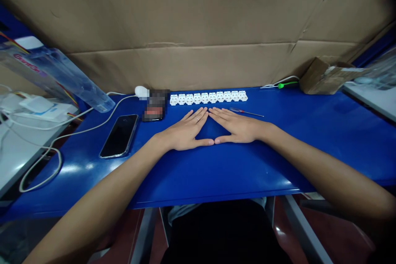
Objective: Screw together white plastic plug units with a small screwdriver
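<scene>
My left hand (pixel 185 130) and my right hand (pixel 236 126) lie flat and palm down on the blue table (pixel 198 177), holding nothing. Their thumb tips nearly meet, and a ring shows on my left hand. Just beyond my fingertips stretches a row of several white terminal blocks (pixel 208 97). A small red-handled screwdriver (pixel 246 112) lies beside the fingers of my right hand. Left of my left hand rests a black smartphone (pixel 119 136), and a pixelated, unreadable object (pixel 154 105) stands past it.
A white computer mouse (pixel 141 92) trails a cable across the table's left part. A green-handled tool (pixel 287 85) and a torn cardboard box (pixel 324 77) sit at the back right. Cardboard sheeting (pixel 198 12) lines the back, and a clear plastic tube (pixel 71 78) leans at left.
</scene>
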A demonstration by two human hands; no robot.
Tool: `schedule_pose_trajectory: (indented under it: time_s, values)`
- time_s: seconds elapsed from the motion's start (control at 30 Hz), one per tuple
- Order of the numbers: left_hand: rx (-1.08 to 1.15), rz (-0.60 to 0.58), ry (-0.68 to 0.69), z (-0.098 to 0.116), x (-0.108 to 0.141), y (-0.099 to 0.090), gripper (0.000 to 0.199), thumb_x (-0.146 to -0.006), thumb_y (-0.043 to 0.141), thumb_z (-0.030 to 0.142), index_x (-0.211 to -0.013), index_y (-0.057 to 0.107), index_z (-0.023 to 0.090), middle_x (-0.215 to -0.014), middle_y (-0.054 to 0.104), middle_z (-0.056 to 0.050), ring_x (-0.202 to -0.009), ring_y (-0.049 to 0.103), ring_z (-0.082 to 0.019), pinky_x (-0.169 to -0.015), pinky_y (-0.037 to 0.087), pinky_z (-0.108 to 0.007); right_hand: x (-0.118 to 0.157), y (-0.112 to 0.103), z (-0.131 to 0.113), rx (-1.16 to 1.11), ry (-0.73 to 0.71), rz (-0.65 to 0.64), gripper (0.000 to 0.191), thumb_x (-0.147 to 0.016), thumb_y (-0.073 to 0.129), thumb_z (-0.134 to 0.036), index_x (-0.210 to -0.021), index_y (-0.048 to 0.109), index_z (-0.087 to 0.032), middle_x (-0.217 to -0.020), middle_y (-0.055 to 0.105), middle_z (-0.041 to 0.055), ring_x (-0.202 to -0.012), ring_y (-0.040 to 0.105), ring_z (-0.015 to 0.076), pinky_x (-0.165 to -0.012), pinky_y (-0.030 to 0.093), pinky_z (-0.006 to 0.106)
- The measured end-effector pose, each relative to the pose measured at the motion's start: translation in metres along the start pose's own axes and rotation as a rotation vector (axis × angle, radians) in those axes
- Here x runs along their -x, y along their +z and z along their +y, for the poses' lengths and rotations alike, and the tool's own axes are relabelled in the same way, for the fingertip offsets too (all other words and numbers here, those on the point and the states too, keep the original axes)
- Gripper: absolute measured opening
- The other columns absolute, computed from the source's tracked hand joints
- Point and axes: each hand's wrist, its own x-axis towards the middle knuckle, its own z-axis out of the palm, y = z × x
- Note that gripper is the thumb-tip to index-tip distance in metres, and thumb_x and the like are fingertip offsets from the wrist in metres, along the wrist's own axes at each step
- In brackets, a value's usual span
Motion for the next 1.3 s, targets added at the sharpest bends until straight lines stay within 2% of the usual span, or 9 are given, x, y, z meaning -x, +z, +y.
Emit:
schedule_pose_trajectory:
  time_s: [0.2, 0.37, 0.57, 0.7, 0.83, 0.93, 1.07, 1.3]
  values:
    - [-0.004, 0.031, 0.033, -0.003, 0.001, 0.002, 0.122, -0.112, 0.053, 0.09, -0.196, 0.001, 0.016, -0.2, -0.002, -0.02, -0.189, 0.004, -0.043, -0.154, 0.01, -0.063, 0.0, 0.003, 0.006, 0.0, -0.035, 0.029, 0.127, -0.102, 0.066, -0.092, -0.193, 0.007, -0.025, -0.199, 0.003, 0.0125, -0.188, 0.01, 0.0487, -0.154, 0.018, 0.073]
    - [-0.016, 0.028, 0.027, -0.004, 0.001, 0.003, 0.123, -0.112, 0.052, 0.091, -0.195, 0.004, 0.015, -0.199, 0.0, -0.021, -0.188, 0.005, -0.045, -0.153, 0.014, -0.067, -0.002, -0.001, 0.001, -0.001, -0.046, 0.018, 0.129, -0.102, 0.065, -0.092, -0.193, 0.01, -0.02, -0.198, 0.004, 0.0169, -0.189, 0.011, 0.0474, -0.155, 0.018, 0.072]
    - [-0.017, -0.004, 0.009, 0.001, 0.001, -0.001, 0.126, -0.112, 0.045, 0.094, -0.194, 0.004, 0.007, -0.199, -0.004, -0.022, -0.189, 0.001, -0.043, -0.155, 0.008, -0.063, -0.001, -0.007, -0.011, 0.0, 0.01, -0.016, 0.135, -0.1, 0.059, -0.099, -0.191, 0.016, -0.009, -0.197, 0.006, 0.0223, -0.189, 0.01, 0.0478, -0.156, 0.016, 0.069]
    - [-0.015, 0.02, 0.028, 0.001, 0.0, 0.001, 0.123, -0.112, 0.048, 0.092, -0.195, 0.004, 0.012, -0.2, 0.0, -0.02, -0.189, 0.004, -0.043, -0.154, 0.011, -0.064, 0.0, -0.006, -0.009, -0.003, 0.009, -0.01, 0.131, -0.101, 0.06, -0.097, -0.192, 0.015, -0.014, -0.198, 0.005, 0.0206, -0.189, 0.01, 0.0476, -0.155, 0.017, 0.073]
    - [-0.015, 0.015, 0.019, 0.0, 0.0, 0.002, 0.124, -0.111, 0.048, 0.092, -0.195, 0.006, 0.011, -0.2, 0.0, -0.02, -0.189, 0.004, -0.043, -0.155, 0.011, -0.064, 0.0, -0.005, -0.006, -0.011, 0.011, 0.009, 0.126, -0.102, 0.062, -0.094, -0.192, 0.017, -0.018, -0.199, 0.011, 0.0189, -0.188, 0.013, 0.0483, -0.155, 0.018, 0.071]
    - [-0.01, -0.004, -0.003, 0.002, 0.0, 0.0, 0.126, -0.111, 0.047, 0.094, -0.194, 0.007, 0.008, -0.199, -0.002, -0.021, -0.189, 0.002, -0.043, -0.155, 0.009, -0.063, 0.001, -0.006, -0.007, -0.022, 0.025, 0.008, 0.128, -0.102, 0.063, -0.094, -0.192, 0.02, -0.015, -0.199, 0.011, 0.0194, -0.188, 0.013, 0.0488, -0.155, 0.017, 0.07]
    - [-0.01, -0.031, -0.014, 0.006, 0.001, -0.003, 0.128, -0.111, 0.043, 0.095, -0.193, 0.006, 0.005, -0.198, -0.006, -0.022, -0.189, -0.002, -0.043, -0.155, 0.007, -0.063, 0.0, -0.008, -0.01, -0.026, 0.039, 0.002, 0.129, -0.102, 0.061, -0.096, -0.191, 0.021, -0.011, -0.198, 0.01, 0.0209, -0.188, 0.012, 0.0498, -0.154, 0.016, 0.073]
    - [-0.047, -0.088, -0.058, 0.012, 0.001, -0.009, 0.125, -0.114, 0.044, 0.091, -0.192, 0.002, 0.002, -0.198, -0.011, -0.022, -0.189, -0.007, -0.039, -0.155, 0.003, -0.059, -0.001, -0.01, -0.014, -0.026, 0.045, -0.021, 0.134, -0.1, 0.056, -0.1, -0.191, 0.019, -0.008, -0.198, 0.008, 0.0219, -0.189, 0.011, 0.0486, -0.155, 0.013, 0.071]
